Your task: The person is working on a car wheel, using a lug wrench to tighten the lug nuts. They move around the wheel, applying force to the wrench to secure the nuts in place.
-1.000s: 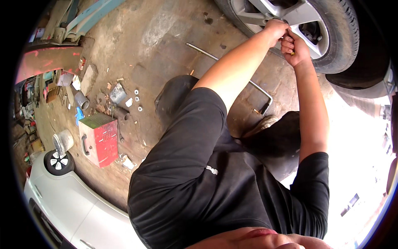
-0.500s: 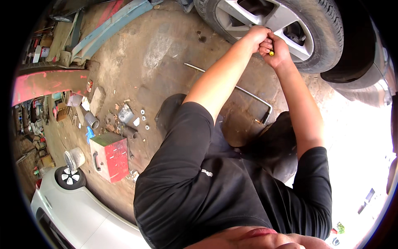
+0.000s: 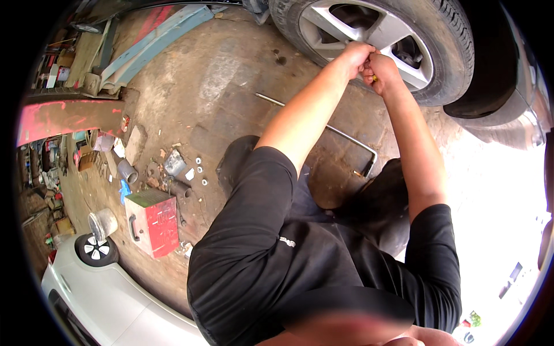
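At the lower part of a silver alloy wheel with a black tyre, both hands are closed and pressed together. My right hand is wrapped round a small object with a yellow end; its kind is hidden by the fingers. Against it from the left, my left hand has its fingers curled, and what they grip cannot be made out. Below the hands, a long metal bar with a bent end lies on the floor, partly behind my left forearm.
A red and grey metal box stands on the floor at left, near a white bucket and scattered debris. A white car is at lower left. Blue metal beams lie at upper left, above a red beam.
My hands have shifted slightly at the wheel, and the right hand has turned a little. Less of the yellow end shows between its fingers now.
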A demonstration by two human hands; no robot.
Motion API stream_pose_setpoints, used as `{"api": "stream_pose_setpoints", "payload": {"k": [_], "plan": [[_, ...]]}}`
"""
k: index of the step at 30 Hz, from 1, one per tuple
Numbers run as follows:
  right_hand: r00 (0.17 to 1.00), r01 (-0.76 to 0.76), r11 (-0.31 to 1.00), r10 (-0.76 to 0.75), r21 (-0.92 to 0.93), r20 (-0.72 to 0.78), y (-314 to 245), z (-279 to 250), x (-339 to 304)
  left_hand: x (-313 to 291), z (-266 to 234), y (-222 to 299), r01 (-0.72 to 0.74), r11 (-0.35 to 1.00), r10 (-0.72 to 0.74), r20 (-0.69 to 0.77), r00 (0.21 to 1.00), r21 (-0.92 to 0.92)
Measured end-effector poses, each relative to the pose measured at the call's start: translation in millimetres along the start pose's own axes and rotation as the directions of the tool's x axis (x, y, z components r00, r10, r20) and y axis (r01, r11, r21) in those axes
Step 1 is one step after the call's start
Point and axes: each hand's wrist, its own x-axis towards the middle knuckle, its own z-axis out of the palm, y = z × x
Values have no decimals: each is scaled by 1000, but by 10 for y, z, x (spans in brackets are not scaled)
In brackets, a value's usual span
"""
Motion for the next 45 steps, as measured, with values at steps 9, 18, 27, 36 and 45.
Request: {"api": "stream_pose_setpoints", "payload": {"k": [9,18,27,36,45], "plan": [[998,-64,891,57,-449,-30,-212,-91,-120,-68,23,70,-11,994,9,27,1000,110],[964,-183,836,51,517,260,6,-169,53,-165,50,140,31,998,-31,-16,999,47],[989,-17,926,-40,377,142,104,-29,-70,-239,34,200,37,994,-43,50,998,107],[999,-35,997,35,-71,-3,-94,-1,-169,-61,5,135,12,993,-20,62,998,116],[997,34,884,-65,-467,-49,-23,-41,-54,49,-98,96,17,991,-38,154,987,132]]}}
